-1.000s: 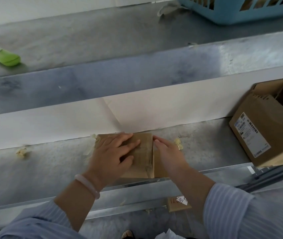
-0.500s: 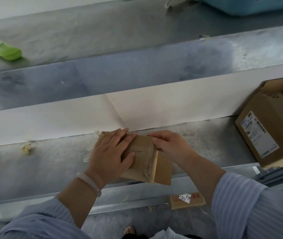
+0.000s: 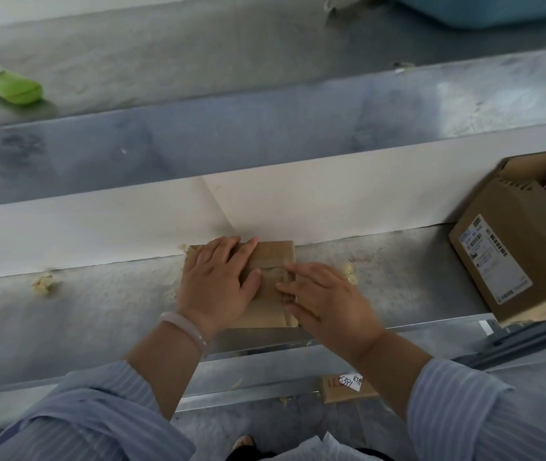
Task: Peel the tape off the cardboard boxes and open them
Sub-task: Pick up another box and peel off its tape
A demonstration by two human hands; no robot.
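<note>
Small taped cardboard box (image 3: pixel 270 261) laid flat on metal counter (image 3: pixel 98 304), pressed down by open left hand (image 3: pixel 220 281), tape (image 3: pixel 273 272) picked at by right hand (image 3: pixel 326 301) fingertips, fingers extended

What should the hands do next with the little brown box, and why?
Probably pick at the tape's edge with the right hand and start lifting it. The small box lies flat and closed on the metal table, the left hand presses it down, and the right hand's fingertips sit on the tape strip across its top.
</note>
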